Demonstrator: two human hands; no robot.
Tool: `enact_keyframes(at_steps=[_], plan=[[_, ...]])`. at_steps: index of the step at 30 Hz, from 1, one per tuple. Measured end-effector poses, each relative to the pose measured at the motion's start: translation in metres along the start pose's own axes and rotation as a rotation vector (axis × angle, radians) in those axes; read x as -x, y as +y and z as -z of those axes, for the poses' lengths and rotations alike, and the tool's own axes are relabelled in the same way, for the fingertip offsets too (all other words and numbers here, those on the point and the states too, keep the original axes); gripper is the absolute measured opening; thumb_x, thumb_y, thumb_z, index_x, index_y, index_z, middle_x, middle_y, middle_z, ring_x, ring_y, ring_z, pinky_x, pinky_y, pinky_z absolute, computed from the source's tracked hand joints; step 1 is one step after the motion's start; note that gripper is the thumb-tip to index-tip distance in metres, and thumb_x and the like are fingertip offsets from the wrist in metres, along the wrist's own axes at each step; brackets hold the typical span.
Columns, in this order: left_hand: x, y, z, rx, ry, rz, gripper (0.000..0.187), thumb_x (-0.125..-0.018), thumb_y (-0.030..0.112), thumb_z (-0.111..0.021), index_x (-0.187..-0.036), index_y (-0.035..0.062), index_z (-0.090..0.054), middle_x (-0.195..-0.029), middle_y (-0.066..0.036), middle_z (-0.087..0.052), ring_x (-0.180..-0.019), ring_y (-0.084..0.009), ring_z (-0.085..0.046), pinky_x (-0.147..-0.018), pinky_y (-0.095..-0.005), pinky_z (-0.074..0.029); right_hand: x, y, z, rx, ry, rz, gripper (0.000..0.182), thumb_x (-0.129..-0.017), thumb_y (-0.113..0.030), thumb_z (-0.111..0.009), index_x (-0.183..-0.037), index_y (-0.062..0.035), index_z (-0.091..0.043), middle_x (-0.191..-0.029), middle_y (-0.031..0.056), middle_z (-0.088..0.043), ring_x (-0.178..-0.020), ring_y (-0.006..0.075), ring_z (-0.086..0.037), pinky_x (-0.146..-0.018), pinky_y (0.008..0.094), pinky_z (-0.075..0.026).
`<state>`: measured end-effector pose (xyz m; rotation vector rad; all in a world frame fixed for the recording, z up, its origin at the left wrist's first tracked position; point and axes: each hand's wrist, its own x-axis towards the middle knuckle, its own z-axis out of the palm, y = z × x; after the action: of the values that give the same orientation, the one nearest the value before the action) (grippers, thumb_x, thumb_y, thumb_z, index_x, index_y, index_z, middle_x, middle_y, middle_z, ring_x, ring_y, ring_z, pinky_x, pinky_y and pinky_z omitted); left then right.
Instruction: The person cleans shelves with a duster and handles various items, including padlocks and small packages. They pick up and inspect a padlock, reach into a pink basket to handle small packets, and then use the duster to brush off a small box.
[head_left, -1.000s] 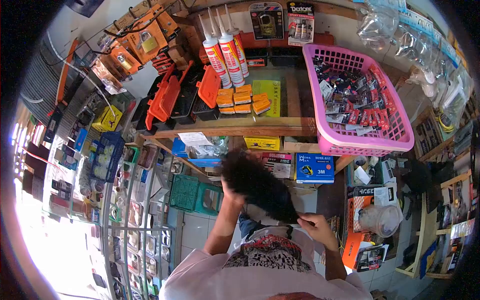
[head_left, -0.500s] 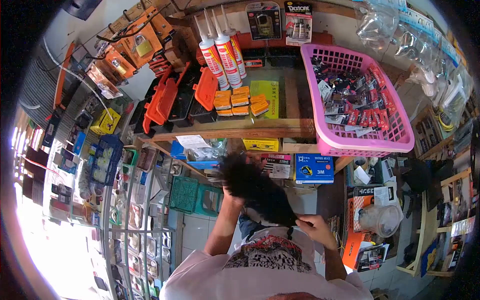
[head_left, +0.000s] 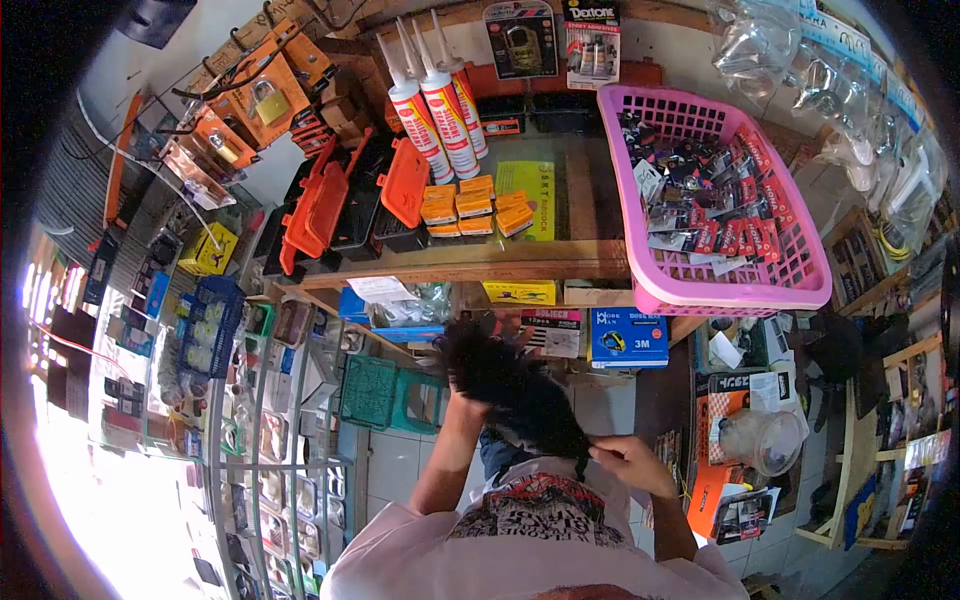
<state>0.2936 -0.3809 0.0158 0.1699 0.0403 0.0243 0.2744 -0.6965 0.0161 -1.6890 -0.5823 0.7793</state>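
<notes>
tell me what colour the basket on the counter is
The basket is pink, seen best in the head view.

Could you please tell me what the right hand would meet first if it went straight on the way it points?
The right hand would likely meet the fluffy body of the black duster, whose narrow end it holds, though depth is unclear from this view.

The basket (head_left: 728, 292) is glossy pink plastic; the lids (head_left: 404, 183) look like smooth orange plastic. The counter (head_left: 470, 265) has a worn wooden edge. The padlock (head_left: 268, 103) is shiny, brass-like metal, the duster (head_left: 515, 395) matt and fluffy, the shirt (head_left: 470, 565) soft cloth, the floor (head_left: 395, 465) smooth tile.
</notes>
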Motion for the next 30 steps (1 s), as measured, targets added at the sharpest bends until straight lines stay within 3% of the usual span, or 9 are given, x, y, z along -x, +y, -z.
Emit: enact_keyframes(at_steps=[5, 9, 11, 19, 20, 22, 26, 28, 30], plan=[[-0.008, 0.002, -0.014, -0.122, 0.116, -0.166, 0.054, -0.100, 0.050, -0.041, -0.135, 0.0104, -0.051, -0.131, -0.016, -0.058, -0.126, -0.0370, -0.052, -0.109, -0.0613, -0.034, 0.002, -0.001, 0.000, -0.014, 0.093, -0.027, 0.027, -0.098, -0.016, -0.063, -0.113, 0.0057, -0.065, -0.084, 0.0005, -0.065, -0.078, 0.0075, -0.053, -0.069, 0.0259, -0.047], [0.002, 0.000, -0.012, -0.067, 0.061, -0.035, 0.051, -0.100, 0.045, -0.041, -0.133, 0.0079, -0.052, -0.129, -0.015, -0.059, -0.124, -0.0347, -0.053, -0.110, -0.0541, -0.037, 0.002, 0.000, -0.001, -0.070, 0.020, -0.049, 0.028, -0.098, -0.017, -0.063, -0.114, 0.0053, -0.065, -0.082, -0.0013, -0.063, -0.078, 0.0066, -0.052, -0.067, 0.0242, -0.046], [0.006, 0.000, -0.026, -0.118, 0.007, -0.027, 0.046, -0.102, 0.037, -0.038, -0.137, 0.0089, -0.049, -0.128, -0.011, -0.059, -0.124, -0.0307, -0.052, -0.112, -0.0490, -0.035, -0.002, -0.008, 0.000, -0.062, 0.141, -0.046, 0.027, -0.098, -0.017, -0.062, -0.113, 0.0050, -0.066, -0.080, -0.0024, -0.061, -0.076, 0.0059, -0.051, -0.065, 0.0239, -0.045], [-0.006, 0.002, 0.004, -0.186, 0.102, -0.118, 0.049, -0.102, 0.042, -0.036, -0.136, 0.0097, -0.050, -0.131, -0.013, -0.057, -0.125, -0.0335, -0.051, -0.110, -0.0533, -0.036, -0.004, -0.003, 0.008, -0.020, 0.081, -0.026, 0.023, -0.099, -0.016, -0.061, -0.106, 0.0052, -0.065, -0.074, -0.0045, -0.050, -0.070, 0.0052, -0.043, -0.059, 0.0248, -0.040], [-0.011, 0.001, -0.042, -0.016, 0.130, -0.080, 0.052, -0.102, 0.047, -0.034, -0.137, 0.0117, -0.051, -0.132, -0.014, -0.056, -0.128, -0.0372, -0.048, -0.109, -0.0595, -0.034, -0.005, 0.002, 0.007, -0.016, 0.078, 0.002, 0.023, -0.099, -0.016, -0.061, -0.106, 0.0052, -0.064, -0.073, -0.0046, -0.050, -0.070, 0.0052, -0.043, -0.059, 0.0247, -0.039], [-0.010, 0.000, -0.026, -0.044, 0.026, -0.008, 0.050, -0.103, 0.046, -0.034, -0.135, 0.0131, -0.053, -0.131, -0.013, -0.057, -0.127, -0.0340, -0.050, -0.109, -0.0547, -0.036, -0.007, 0.008, 0.007, -0.027, 0.045, 0.020, 0.022, -0.099, -0.016, -0.060, -0.105, 0.0051, -0.064, -0.073, -0.0049, -0.049, -0.069, 0.0052, -0.042, -0.058, 0.0247, -0.039], [-0.021, 0.003, 0.012, -0.720, -0.004, -0.234, 0.053, -0.101, 0.051, -0.037, -0.135, 0.0146, -0.054, -0.134, -0.013, -0.056, -0.125, -0.0306, -0.052, -0.110, -0.0534, -0.037, -0.008, 0.011, -0.002, -0.065, 0.123, 0.020, 0.020, -0.099, -0.015, -0.060, -0.100, 0.0050, -0.063, -0.071, -0.0051, -0.047, -0.068, 0.0053, -0.041, -0.059, 0.0251, -0.038], [-0.022, 0.003, 0.007, -0.798, -0.044, -0.265, 0.053, -0.101, 0.050, -0.037, -0.136, 0.0139, -0.053, -0.136, -0.013, -0.055, -0.126, -0.0302, -0.052, -0.110, -0.0545, -0.036, -0.006, 0.012, -0.005, -0.080, 0.120, -0.012, 0.020, -0.099, -0.015, -0.060, -0.099, 0.0051, -0.063, -0.071, -0.0051, -0.047, -0.068, 0.0053, -0.041, -0.059, 0.0253, -0.038], [-0.015, -0.001, -0.010, -0.381, -0.114, -0.101, 0.051, -0.102, 0.046, -0.037, -0.137, 0.0129, -0.052, -0.136, -0.012, -0.055, -0.126, -0.0302, -0.052, -0.110, -0.0536, -0.036, -0.005, 0.015, 0.001, -0.101, -0.015, -0.086, 0.021, -0.099, -0.015, -0.060, -0.098, 0.0054, -0.063, -0.071, -0.0053, -0.048, -0.068, 0.0051, -0.042, -0.059, 0.0254, -0.039]])
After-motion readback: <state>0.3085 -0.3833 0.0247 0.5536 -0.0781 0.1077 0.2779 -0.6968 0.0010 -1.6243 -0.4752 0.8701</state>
